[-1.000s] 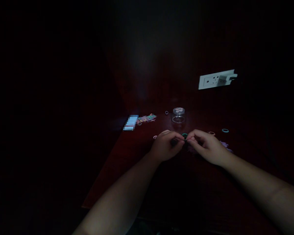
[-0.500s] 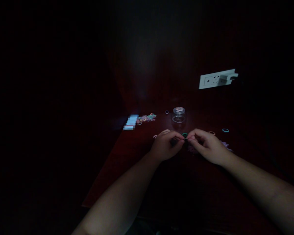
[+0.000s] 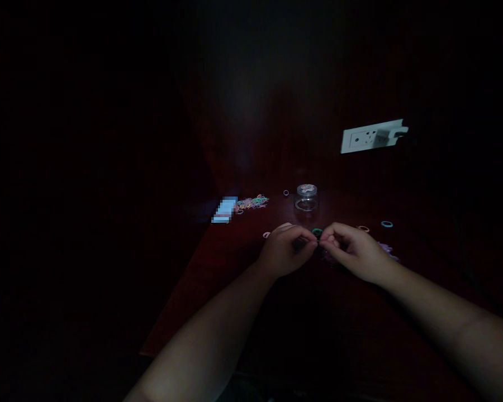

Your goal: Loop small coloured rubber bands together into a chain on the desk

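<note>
My left hand [image 3: 288, 250] and my right hand [image 3: 352, 250] meet low over the dark red table, thumb and forefinger of each pinched together. A thin hair tie [image 3: 318, 241] spans the tiny gap between the fingertips; only a sliver of it shows. Just behind the fingertips lies a green hair tie [image 3: 317, 230]. Purple hair ties [image 3: 386, 251] are heaped by my right wrist, partly covered by it. Close to my left knuckles is a pink hair tie [image 3: 266, 235]. Beyond my hands stands a clear lidded jar [image 3: 306, 202].
A lit phone [image 3: 224, 210] lies at the table's left edge beside a pile of mixed hair ties [image 3: 252, 202]. A blue hair tie [image 3: 387, 224] and an orange one [image 3: 363, 228] lie at the right. On the wall is a socket panel [image 3: 360, 139] with a plug in it.
My fingertips have drawn slightly closer together, and less of the hair tie shows between them. The view has shifted very slightly; the things on the table have stayed put.
</note>
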Action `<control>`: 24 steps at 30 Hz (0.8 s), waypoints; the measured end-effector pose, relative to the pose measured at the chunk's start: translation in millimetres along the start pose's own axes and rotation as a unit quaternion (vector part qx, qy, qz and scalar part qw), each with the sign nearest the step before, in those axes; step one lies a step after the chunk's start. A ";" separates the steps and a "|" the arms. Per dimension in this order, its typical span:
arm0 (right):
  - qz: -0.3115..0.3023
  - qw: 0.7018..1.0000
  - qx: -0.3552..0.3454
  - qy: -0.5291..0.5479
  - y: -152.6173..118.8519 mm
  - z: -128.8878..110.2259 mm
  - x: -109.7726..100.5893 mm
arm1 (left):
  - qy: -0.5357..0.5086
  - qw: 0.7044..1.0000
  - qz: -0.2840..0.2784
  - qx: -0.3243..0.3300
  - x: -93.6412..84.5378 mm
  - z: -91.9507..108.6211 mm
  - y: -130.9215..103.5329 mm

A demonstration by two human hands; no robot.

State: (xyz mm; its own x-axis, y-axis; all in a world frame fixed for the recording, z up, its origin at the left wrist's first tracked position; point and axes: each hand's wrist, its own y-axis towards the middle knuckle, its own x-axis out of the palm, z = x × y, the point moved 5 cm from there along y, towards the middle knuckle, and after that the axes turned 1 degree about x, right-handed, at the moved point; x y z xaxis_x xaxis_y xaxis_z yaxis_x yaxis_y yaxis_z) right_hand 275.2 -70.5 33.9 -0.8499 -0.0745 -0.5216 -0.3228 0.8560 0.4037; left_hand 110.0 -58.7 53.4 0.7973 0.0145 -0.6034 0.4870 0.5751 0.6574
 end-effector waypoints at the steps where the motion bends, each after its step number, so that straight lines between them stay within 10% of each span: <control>1: -0.002 1.000 0.001 0.002 -0.2 0.3 0.1 | -0.001 1.000 0.001 0.001 -0.1 0.2 -0.2; 24: -0.009 1.000 -0.014 -0.011 0.9 -2.6 -0.2 | 0.006 1.000 -0.003 0.005 0.4 -0.5 0.0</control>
State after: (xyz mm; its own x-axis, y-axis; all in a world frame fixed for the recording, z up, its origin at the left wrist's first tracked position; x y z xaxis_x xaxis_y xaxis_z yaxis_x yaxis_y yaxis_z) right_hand 274.0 -71.1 36.4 -0.8346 -0.0791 -0.5452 -0.3507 0.8394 0.4152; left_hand 110.1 -58.2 53.0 0.7900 0.0200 -0.6128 0.4960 0.5667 0.6579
